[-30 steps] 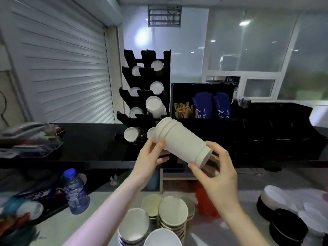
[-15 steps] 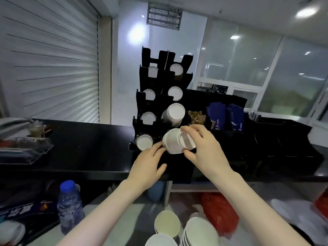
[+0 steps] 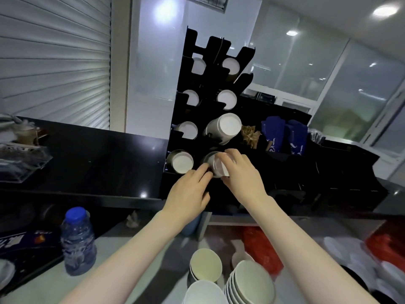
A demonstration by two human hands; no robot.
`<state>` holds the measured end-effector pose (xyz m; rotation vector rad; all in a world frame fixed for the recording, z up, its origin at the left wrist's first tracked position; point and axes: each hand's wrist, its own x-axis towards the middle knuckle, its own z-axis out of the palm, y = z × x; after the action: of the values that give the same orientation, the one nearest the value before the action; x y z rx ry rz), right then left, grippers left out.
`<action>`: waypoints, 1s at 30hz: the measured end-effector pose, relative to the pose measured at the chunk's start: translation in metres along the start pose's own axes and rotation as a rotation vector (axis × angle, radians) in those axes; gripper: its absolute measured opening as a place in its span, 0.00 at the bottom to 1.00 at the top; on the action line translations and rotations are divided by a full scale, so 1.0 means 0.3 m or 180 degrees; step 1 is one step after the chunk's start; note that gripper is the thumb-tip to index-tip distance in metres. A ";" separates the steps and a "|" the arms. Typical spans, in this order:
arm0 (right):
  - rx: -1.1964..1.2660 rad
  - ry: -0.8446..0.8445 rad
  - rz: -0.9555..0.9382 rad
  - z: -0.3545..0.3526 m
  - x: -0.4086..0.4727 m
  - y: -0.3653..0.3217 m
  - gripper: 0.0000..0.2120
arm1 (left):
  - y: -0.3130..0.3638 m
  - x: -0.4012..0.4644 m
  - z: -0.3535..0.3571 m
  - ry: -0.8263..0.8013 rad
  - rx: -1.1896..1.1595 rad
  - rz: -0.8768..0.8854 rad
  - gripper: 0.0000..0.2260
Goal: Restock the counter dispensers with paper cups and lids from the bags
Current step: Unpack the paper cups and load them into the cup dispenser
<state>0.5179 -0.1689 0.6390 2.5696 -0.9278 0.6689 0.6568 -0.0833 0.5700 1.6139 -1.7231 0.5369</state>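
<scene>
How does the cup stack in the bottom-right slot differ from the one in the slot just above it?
The bottom-right stack is gripped by the right hand, with the left hand beside it; the stack above is untouched. The bottom-right stack's end is partly hidden; the stack above shows its full round white base. Both poke out of the black rack.

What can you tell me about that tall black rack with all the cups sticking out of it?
The black cup rack stands upright on the dark counter. It looks like glossy plastic, with two columns of four angled slots, each showing a round white cup bottom. One stack juts further out. At the bottom right slot, the right hand holds a cup stack; the left hand touches nearby.
</scene>
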 end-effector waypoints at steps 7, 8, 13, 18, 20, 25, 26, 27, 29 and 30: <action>0.0211 0.0024 -0.0046 0.020 -0.007 0.026 0.32 | 0.005 -0.008 0.006 -0.0033 -0.0021 -0.0085 0.22; 0.0326 -0.0044 -0.0088 0.010 -0.010 0.033 0.33 | 0.009 -0.005 0.002 -0.0074 -0.0046 -0.0125 0.22; 0.1050 0.0137 0.0096 -0.054 -0.146 0.053 0.32 | 0.086 -0.077 -0.049 -0.0114 -0.0674 -0.0585 0.23; 0.1788 0.0181 0.0333 -0.100 -0.498 0.078 0.10 | 0.326 -0.309 -0.175 -0.0308 -0.1994 -0.0702 0.09; 0.1923 0.0162 0.0345 -0.115 -0.649 0.097 0.06 | 0.436 -0.414 -0.207 -0.0540 -0.2184 -0.0616 0.07; 0.2451 -0.0101 0.0668 -0.105 -0.969 0.116 0.08 | 0.615 -0.645 -0.192 -0.0626 -0.1885 -0.0750 0.09; 0.2538 -0.0176 0.0709 -0.092 -1.016 0.111 0.10 | 0.641 -0.677 -0.184 -0.0590 -0.1780 -0.0791 0.10; 0.2612 -0.0327 0.0742 -0.075 -1.056 0.102 0.11 | 0.663 -0.705 -0.172 -0.0569 -0.1673 -0.0806 0.11; 0.2801 -0.0779 0.0815 -0.038 -1.118 0.077 0.16 | 0.700 -0.745 -0.143 -0.0554 -0.1412 -0.0795 0.14; 0.2933 -0.0944 0.0867 -0.023 -1.141 0.062 0.19 | 0.716 -0.758 -0.128 -0.0534 -0.1283 -0.0826 0.15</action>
<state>0.2713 -0.0050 0.4661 3.4504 -1.3045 0.9815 0.4490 0.1291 0.4651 1.5823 -1.5798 -0.0718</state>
